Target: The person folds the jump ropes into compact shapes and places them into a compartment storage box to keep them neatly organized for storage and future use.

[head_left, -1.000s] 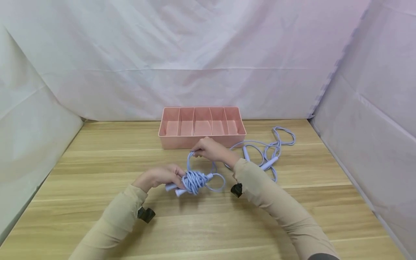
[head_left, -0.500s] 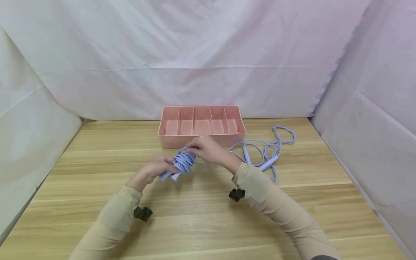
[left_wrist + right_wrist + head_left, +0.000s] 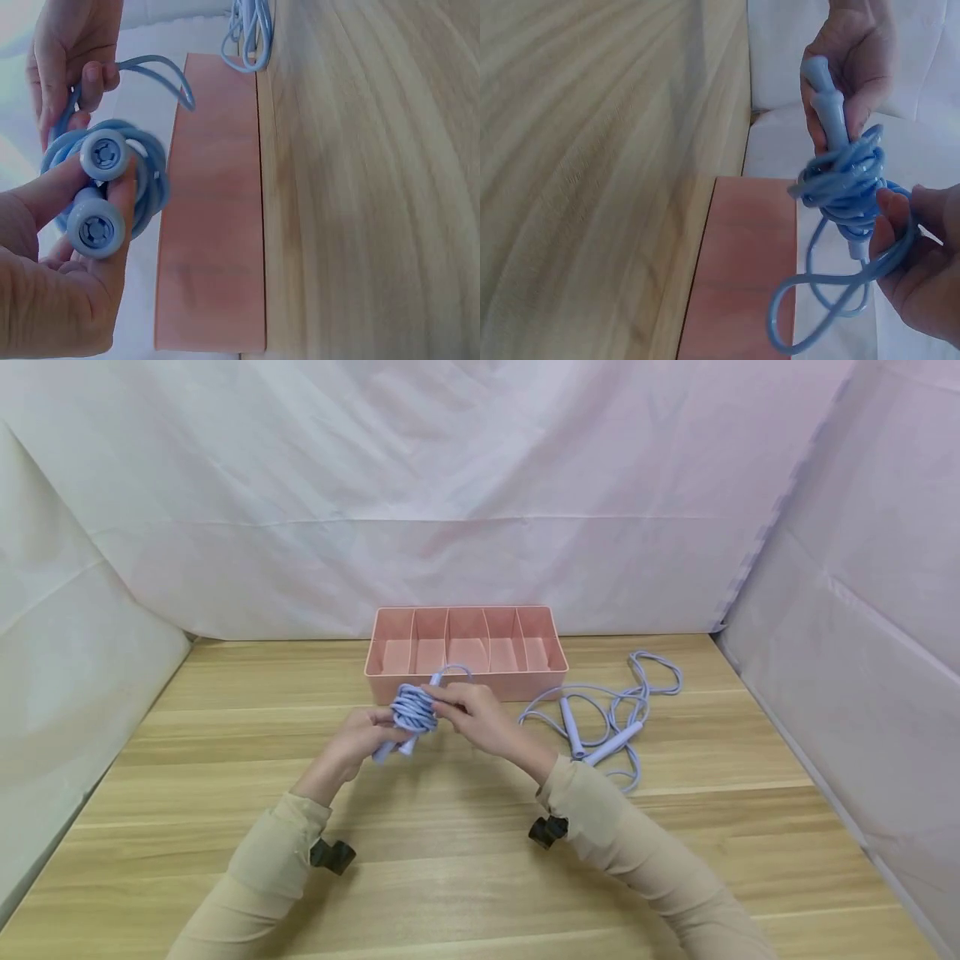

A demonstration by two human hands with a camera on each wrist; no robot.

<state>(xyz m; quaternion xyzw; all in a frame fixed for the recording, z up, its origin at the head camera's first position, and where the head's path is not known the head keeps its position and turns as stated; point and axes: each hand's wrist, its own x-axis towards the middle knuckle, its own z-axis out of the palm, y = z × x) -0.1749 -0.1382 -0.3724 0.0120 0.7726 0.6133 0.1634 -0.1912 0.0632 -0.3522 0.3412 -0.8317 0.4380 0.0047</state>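
Note:
A light-blue jump rope [image 3: 413,708], its cord wound round its two handles, is held up in front of the pink box. My left hand [image 3: 358,742] grips the handles; in the left wrist view the two round handle ends [image 3: 105,154] poke out between thumb and fingers. My right hand [image 3: 480,717] pinches a loop of cord at the bundle's right side. In the right wrist view that loose loop [image 3: 780,315] hangs from the fingers of the right hand [image 3: 922,262]. Part of the bundle is hidden behind the fingers.
A pink box [image 3: 465,685] with several compartments stands at the table's back, against the white curtain [image 3: 465,560]. To its right, a second light-blue jump rope [image 3: 611,743] lies loosely tangled on the wooden table [image 3: 465,877].
Both hands have raised the wound jump rope away from me and slightly left, towards the box. The bundle has turned, and the right hand has come close against it with the cord.

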